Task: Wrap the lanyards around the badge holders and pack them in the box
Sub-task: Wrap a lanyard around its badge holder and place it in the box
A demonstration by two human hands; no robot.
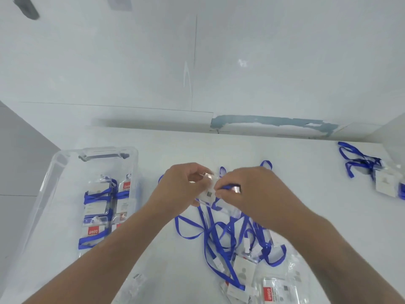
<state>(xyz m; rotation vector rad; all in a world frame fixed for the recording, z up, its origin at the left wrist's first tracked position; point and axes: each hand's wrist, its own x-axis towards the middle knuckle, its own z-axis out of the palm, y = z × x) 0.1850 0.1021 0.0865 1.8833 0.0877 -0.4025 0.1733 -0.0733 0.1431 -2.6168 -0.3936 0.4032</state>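
Note:
My left hand (182,185) grips a clear badge holder (208,195) above the middle of the white table. My right hand (243,189) pinches a blue lanyard (226,187) against that holder. The lanyard's loose loops (208,229) trail down to the table below my hands. A clear plastic box (54,172) stands at the left and holds several badge holders bound in blue lanyard (98,196).
A pile of unwrapped badge holders with tangled blue lanyards (258,273) lies at the lower right. One more holder with its lanyard (372,172) sits at the far right. An empty clear sleeve (135,281) lies near the front edge. A wall bounds the table's far side.

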